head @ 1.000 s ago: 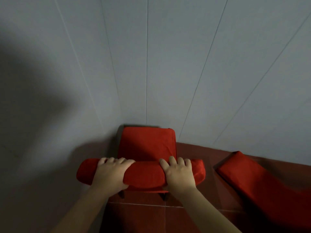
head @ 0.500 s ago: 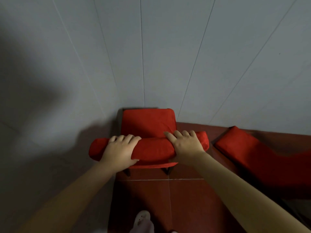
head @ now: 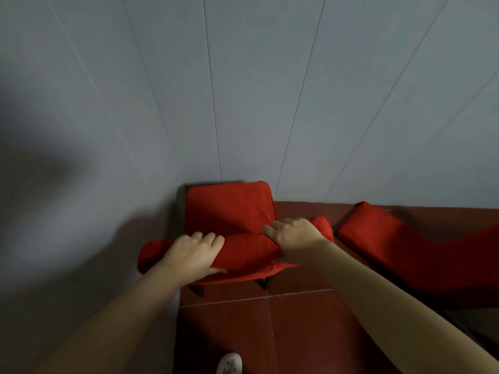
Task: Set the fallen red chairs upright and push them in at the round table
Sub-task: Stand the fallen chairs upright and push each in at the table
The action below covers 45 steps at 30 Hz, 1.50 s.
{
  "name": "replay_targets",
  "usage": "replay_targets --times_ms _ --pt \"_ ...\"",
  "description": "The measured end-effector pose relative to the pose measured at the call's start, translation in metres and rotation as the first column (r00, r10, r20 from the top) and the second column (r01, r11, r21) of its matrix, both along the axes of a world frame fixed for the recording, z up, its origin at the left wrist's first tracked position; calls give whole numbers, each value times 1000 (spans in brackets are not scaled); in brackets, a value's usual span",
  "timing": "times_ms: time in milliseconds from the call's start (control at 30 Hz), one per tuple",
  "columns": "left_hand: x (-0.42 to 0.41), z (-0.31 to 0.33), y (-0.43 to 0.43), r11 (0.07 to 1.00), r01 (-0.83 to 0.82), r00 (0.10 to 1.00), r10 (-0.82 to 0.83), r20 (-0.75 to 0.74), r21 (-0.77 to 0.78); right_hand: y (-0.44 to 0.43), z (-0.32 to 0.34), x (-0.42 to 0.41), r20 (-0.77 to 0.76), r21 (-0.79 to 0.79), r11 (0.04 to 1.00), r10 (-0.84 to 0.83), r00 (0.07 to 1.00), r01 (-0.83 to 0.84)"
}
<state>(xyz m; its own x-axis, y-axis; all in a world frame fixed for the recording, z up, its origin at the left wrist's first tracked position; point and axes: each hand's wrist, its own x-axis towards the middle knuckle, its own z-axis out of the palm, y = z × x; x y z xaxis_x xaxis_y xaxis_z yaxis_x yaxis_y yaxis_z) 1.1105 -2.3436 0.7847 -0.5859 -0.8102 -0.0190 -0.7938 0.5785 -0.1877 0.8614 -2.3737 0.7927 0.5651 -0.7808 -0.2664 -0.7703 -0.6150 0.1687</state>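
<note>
A red padded chair (head: pixel 229 209) stands upright on its dark legs in the corner, its seat against the grey wall. My left hand (head: pixel 193 253) grips the left part of its rolled backrest top. My right hand (head: pixel 294 237) grips the right part of the same backrest. The backrest now slants, with its right end farther from me. A second red chair (head: pixel 399 249) lies on the dark red floor to the right, apart from the first. The round table is out of view.
Grey panelled walls (head: pixel 243 90) close off the front and left. The dark red tiled floor (head: pixel 270 333) stretches toward me. A light slipper tip (head: pixel 229 364) shows at the bottom edge.
The chair and both hands have shifted away from me and the backrest has turned, its right end swinging toward the wall. My arms have stretched out and a slipper has come into view.
</note>
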Motion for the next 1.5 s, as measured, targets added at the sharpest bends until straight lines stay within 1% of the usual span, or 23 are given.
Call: replay_targets --times_ms 133,200,233,300,433,567,633,700,833,933,1000,1100,1267,1333,1400,1500 --pt "1 34 -28 994 64 998 -62 20 -85 -26 36 -6 -20 -35 999 19 1000 -20" --pt "-3 64 -50 988 88 995 -82 52 -127 -44 68 -13 17 -49 999 -6 1000 7" --pt "-6 81 -63 987 110 992 -102 68 -118 -52 85 -18 35 -55 998 -28 999 30" --pt "-18 106 -88 980 144 989 -139 40 -140 -63 114 -33 35 -42 995 -88 996 90" --pt "-60 138 -122 962 270 963 -269 25 -47 -54 150 -73 16 9 973 -229 973 229" --pt "-127 156 -123 904 422 902 -426 75 65 -4 164 -127 33 46 926 -377 926 375" --pt "-163 160 -111 862 494 860 -504 85 116 32 167 -154 36 49 900 -434 900 432" --pt "-205 161 -92 804 578 801 -591 90 136 73 168 -186 29 49 871 -490 871 489" --pt "-291 161 -44 653 746 646 -757 102 130 158 168 -246 45 19 807 -591 806 591" --pt "-353 165 -4 545 831 536 -838 100 114 220 168 -287 53 38 746 -665 745 664" --pt "-394 167 24 486 867 473 -872 123 107 259 165 -314 60 41 700 -714 698 713" --pt "-457 165 64 401 910 384 -912 146 106 314 163 -356 62 2 640 -767 639 768" --pt "-540 154 118 286 953 268 -949 167 94 382 150 -416 60 -43 574 -815 576 818" --pt "-563 144 128 265 958 247 -956 158 107 398 143 -433 80 -57 553 -828 556 831" --pt "-587 137 135 252 959 233 -961 147 126 410 141 -450 110 -60 511 -850 515 857" --pt "-628 135 143 190 977 177 -976 126 97 428 140 -478 143 -53 438 -886 441 897"
